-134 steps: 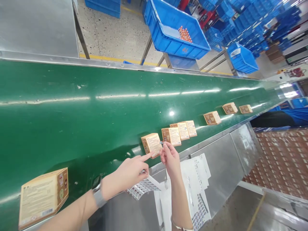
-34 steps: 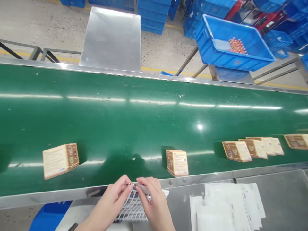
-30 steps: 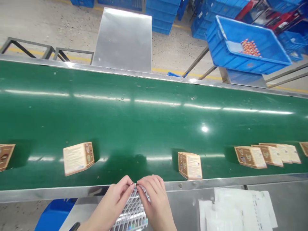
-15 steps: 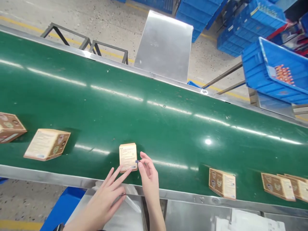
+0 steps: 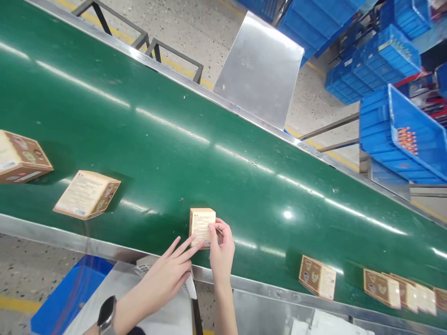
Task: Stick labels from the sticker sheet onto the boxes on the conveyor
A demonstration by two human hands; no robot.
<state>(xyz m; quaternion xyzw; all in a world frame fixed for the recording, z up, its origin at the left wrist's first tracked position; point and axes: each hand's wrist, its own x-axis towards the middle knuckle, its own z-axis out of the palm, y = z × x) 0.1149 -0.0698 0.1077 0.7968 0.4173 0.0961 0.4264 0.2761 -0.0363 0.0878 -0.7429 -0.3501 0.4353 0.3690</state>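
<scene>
A small cream and brown carton (image 5: 201, 221) stands on the green conveyor belt, its printed cream face toward me. My left hand (image 5: 171, 274) reaches over its lower part with outstretched fingers resting on that face. Thumb and index finger of this hand are closed on a white sheet (image 5: 191, 287), mostly hidden under the palm. At the carton's right edge, my right hand (image 5: 222, 246) is pinched, its thumb tip against the printed face. The small dark sticker seen in these fingers earlier is hidden by the fingertips now.
More cartons stand on the belt: one (image 5: 87, 194) to the left, another (image 5: 24, 158) farther left, and several (image 5: 382, 288) to the right. Metal rails edge the belt (image 5: 167, 153). Blue crates (image 5: 401, 139) and a metal plate (image 5: 260, 70) lie beyond it. White bags (image 5: 328, 323) lie below right.
My right fingertips have come up against the carton's right edge, and the dark sticker has gone out of sight. My left fingers still rest on the carton. The view has turned and shifted.
</scene>
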